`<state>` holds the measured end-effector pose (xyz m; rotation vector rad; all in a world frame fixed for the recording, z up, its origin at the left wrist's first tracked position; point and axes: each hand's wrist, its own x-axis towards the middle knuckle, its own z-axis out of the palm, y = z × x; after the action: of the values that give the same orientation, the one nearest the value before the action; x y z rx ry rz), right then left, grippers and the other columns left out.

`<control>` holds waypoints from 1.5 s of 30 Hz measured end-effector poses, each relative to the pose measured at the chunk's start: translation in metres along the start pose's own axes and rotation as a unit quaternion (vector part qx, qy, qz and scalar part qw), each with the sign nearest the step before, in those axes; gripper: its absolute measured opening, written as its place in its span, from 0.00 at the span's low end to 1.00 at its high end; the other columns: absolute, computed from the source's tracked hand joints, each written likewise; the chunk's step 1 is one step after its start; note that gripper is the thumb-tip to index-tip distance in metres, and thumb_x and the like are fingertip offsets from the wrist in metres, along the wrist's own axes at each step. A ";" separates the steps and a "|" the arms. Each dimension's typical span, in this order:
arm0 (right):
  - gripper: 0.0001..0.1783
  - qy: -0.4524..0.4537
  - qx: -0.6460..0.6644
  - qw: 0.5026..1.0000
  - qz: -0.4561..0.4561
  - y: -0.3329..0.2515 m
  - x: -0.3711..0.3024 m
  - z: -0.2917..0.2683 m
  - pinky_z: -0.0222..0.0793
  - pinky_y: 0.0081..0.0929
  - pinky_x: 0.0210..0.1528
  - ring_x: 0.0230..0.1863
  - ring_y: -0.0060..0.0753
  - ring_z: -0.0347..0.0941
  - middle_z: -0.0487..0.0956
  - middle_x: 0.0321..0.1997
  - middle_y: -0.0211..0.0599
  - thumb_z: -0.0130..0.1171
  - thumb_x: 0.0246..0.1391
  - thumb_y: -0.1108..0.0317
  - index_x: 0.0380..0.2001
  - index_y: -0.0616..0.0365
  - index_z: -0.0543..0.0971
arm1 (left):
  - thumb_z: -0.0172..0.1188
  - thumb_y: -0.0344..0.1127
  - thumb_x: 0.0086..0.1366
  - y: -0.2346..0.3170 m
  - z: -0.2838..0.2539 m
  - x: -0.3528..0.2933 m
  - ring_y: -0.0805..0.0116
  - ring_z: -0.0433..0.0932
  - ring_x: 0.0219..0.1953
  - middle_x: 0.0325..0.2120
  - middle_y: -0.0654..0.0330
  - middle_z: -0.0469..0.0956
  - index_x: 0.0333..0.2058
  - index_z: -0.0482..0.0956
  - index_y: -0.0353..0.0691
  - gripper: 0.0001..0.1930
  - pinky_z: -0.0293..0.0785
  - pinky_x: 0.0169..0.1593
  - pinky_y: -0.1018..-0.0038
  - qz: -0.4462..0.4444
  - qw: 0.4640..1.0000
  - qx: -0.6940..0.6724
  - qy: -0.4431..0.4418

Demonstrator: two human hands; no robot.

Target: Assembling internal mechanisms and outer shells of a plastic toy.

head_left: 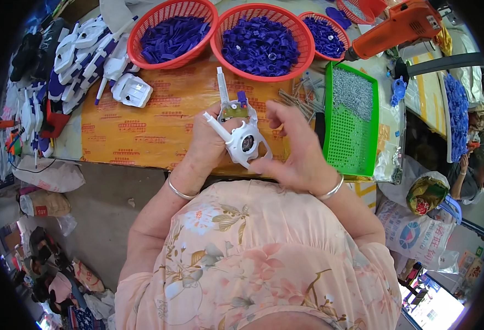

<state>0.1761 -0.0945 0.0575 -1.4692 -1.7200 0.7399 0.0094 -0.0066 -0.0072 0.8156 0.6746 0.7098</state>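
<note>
My left hand (204,140) is closed around a white plastic toy housing (243,144) above the near edge of the table. A round dark part sits in its lower body, and two white arms stick out to the upper left. At its upper end show a small green circuit board (234,112) and a purple piece (242,99). My right hand (298,146) is just to the right, thumb and fingers apart and slightly blurred. Its thumb tip is by the housing's lower edge; whether it touches, I cannot tell.
Red baskets of purple plastic parts (261,47) stand at the back. To the right are metal rods (306,93), a green tray (375,129) of small silvery screws and an orange power screwdriver (398,30) overhead. White and purple assemblies (79,58) are heaped at the left.
</note>
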 end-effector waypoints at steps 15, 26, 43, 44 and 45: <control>0.37 0.015 0.224 0.969 0.102 0.024 0.000 0.018 0.65 0.26 0.46 0.42 0.29 0.67 0.71 0.44 0.43 0.58 0.42 0.69 0.57 0.69 0.59 | 0.58 0.19 0.54 0.002 0.010 -0.001 0.72 0.78 0.34 0.36 0.58 0.78 0.42 0.74 0.31 0.15 0.75 0.40 0.76 0.016 0.994 -0.104 0.042; 0.42 0.053 0.002 0.998 0.026 0.031 0.002 0.027 0.66 0.34 0.45 0.42 0.45 0.69 0.68 0.44 0.52 0.60 0.45 0.60 0.58 0.71 0.54 | 0.58 0.20 0.54 -0.001 0.017 0.001 0.72 0.78 0.35 0.36 0.58 0.78 0.42 0.74 0.32 0.15 0.76 0.40 0.76 0.015 0.994 -0.096 0.048; 0.30 0.044 0.246 0.956 0.153 0.022 0.002 0.021 0.64 0.29 0.49 0.47 0.37 0.69 0.72 0.45 0.49 0.54 0.50 0.61 0.53 0.68 0.62 | 0.60 0.22 0.55 -0.005 0.016 -0.003 0.73 0.78 0.34 0.34 0.58 0.78 0.39 0.76 0.31 0.12 0.75 0.39 0.77 0.017 0.999 -0.037 0.036; 0.31 0.048 0.259 0.951 0.159 0.022 0.002 0.022 0.64 0.30 0.50 0.47 0.37 0.69 0.71 0.46 0.49 0.55 0.49 0.61 0.53 0.68 0.62 | 0.60 0.21 0.55 -0.006 0.016 -0.003 0.72 0.78 0.34 0.35 0.58 0.78 0.40 0.75 0.31 0.12 0.75 0.39 0.76 0.025 0.998 -0.031 0.038; 0.31 0.049 0.260 0.951 0.159 0.023 0.001 0.024 0.64 0.30 0.50 0.47 0.37 0.69 0.71 0.46 0.49 0.55 0.49 0.61 0.53 0.68 0.62 | 0.60 0.21 0.55 -0.007 0.015 -0.003 0.72 0.78 0.34 0.35 0.57 0.78 0.40 0.75 0.31 0.13 0.75 0.39 0.76 0.033 0.998 -0.026 0.040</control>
<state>0.1691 -0.0886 0.0253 -1.3839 -1.1022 1.1664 0.0212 -0.0187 -0.0042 0.7676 0.7015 0.8196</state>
